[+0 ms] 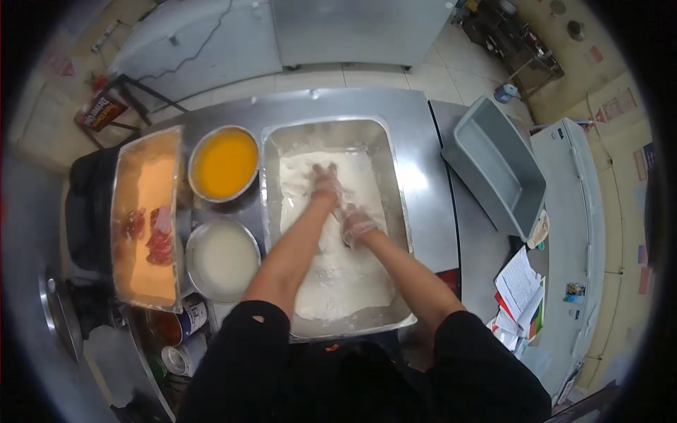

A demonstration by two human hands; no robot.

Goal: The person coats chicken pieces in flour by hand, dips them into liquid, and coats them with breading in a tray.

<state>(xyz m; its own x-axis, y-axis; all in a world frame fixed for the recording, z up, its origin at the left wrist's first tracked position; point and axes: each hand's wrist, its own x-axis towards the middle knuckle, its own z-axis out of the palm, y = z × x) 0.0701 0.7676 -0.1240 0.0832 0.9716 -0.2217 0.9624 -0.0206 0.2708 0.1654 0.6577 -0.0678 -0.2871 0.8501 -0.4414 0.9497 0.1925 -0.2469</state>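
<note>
A deep metal tray [268, 190] holds a broad bed of white flour-like powder [342, 282]. My left hand [325, 182] lies on the powder toward the far side, with its fingers stretched out and slightly blurred. Close beside it, nearer the middle, my right hand [357, 224] dips into the powder. Its fingers are smeared and partly hidden, so their pose is unclear. A thin clear covering, like a plastic glove, seems to be on the right hand. I see no object in the left hand.
Left of the tray stand a bowl of orange-yellow liquid [226, 163], a bowl of whitish liquid [224, 259], and a long tray [120, 233] with raw meat pieces [161, 243] on orange powder. An empty grey tub [493, 166] and papers [520, 285] are at the right.
</note>
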